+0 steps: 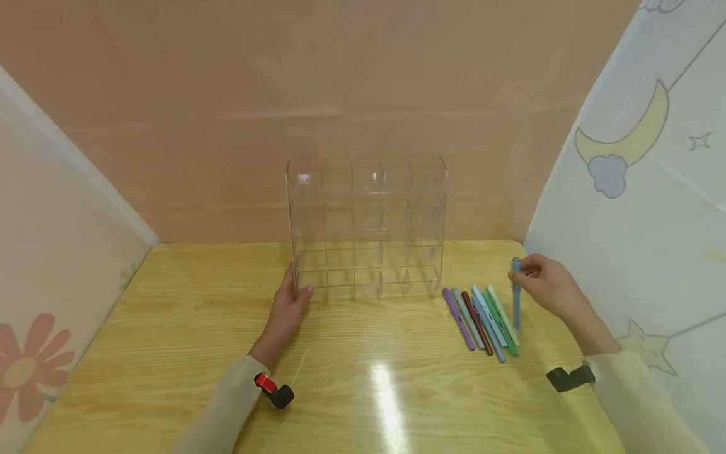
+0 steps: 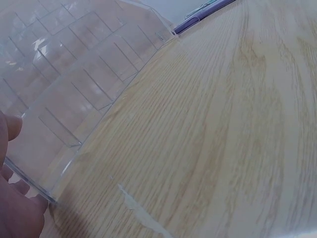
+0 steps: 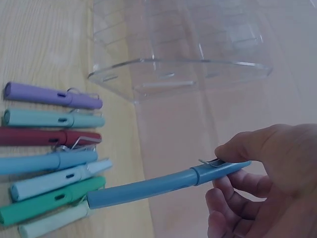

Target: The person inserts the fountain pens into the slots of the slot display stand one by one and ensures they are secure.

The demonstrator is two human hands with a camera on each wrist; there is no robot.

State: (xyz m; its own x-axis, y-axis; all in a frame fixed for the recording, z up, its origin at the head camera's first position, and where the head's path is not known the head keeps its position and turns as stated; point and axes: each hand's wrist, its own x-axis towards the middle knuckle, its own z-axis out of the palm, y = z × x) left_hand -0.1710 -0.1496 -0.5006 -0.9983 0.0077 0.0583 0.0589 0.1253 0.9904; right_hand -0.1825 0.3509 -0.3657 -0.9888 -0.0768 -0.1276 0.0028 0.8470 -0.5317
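Observation:
My right hand [image 1: 547, 284] pinches a blue pen [image 3: 148, 189] by its capped end, thumb on the metal clip. In the head view the pen hangs upright beside a row of pens on the wooden table. My left hand [image 1: 288, 309] grips the lower left side of a clear plastic organizer [image 1: 365, 227], its thumb in front of the side panel. The organizer stands upright with rows of small compartments, and no pens show inside it. In the row lie a purple pen [image 3: 44, 94], a dark red pen [image 3: 34, 136], a green pen [image 3: 54, 198] and several pale blue and pale green ones.
The wooden table [image 1: 198, 340] meets a plain tan backdrop [image 1: 227, 126] behind the organizer. Patterned white sheets hang at the left and right, the right one [image 1: 652, 221] close to my right hand. Light reflects off the table's front middle.

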